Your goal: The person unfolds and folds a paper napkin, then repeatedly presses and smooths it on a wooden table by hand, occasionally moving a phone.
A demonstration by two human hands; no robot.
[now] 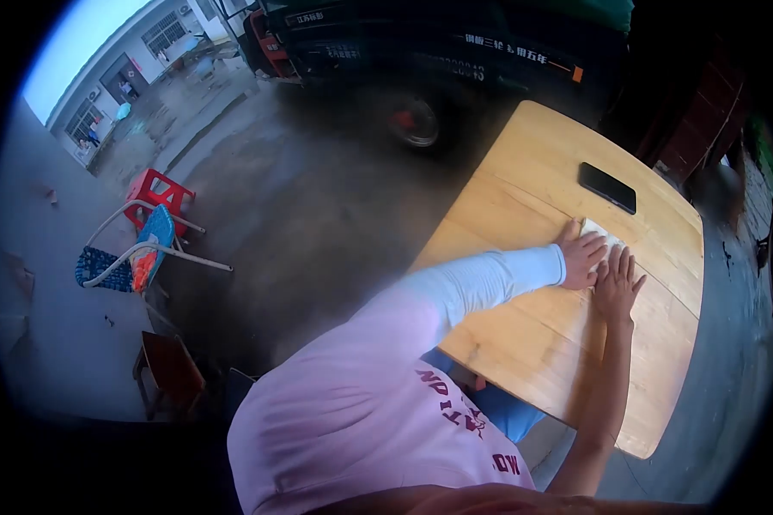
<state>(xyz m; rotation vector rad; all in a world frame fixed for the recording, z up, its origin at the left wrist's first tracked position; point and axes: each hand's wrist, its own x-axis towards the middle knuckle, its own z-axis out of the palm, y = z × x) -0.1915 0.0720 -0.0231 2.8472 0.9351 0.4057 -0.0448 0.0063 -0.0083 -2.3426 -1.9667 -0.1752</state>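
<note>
A pale, flat sheet or folded cloth (597, 229) lies on the wooden table (524, 189), largely covered by my hands. My left hand (581, 256), at the end of a light sleeve, rests flat on its left part with the fingers spread. Close beside it, my right hand (617, 285) lies palm down over the lower right part, fingers also spread. The two hands touch or nearly touch. Beyond them on the tabletop is a black phone (608, 188). Whatever is under the palms is hidden.
Behind the table stands a dark truck (386, 51) with a wheel (415, 122). To the left are a red stool (159, 196), a metal-framed chair with blue woven parts (153, 245) and a brown chair (172, 369). People (127, 89) stand near a far building.
</note>
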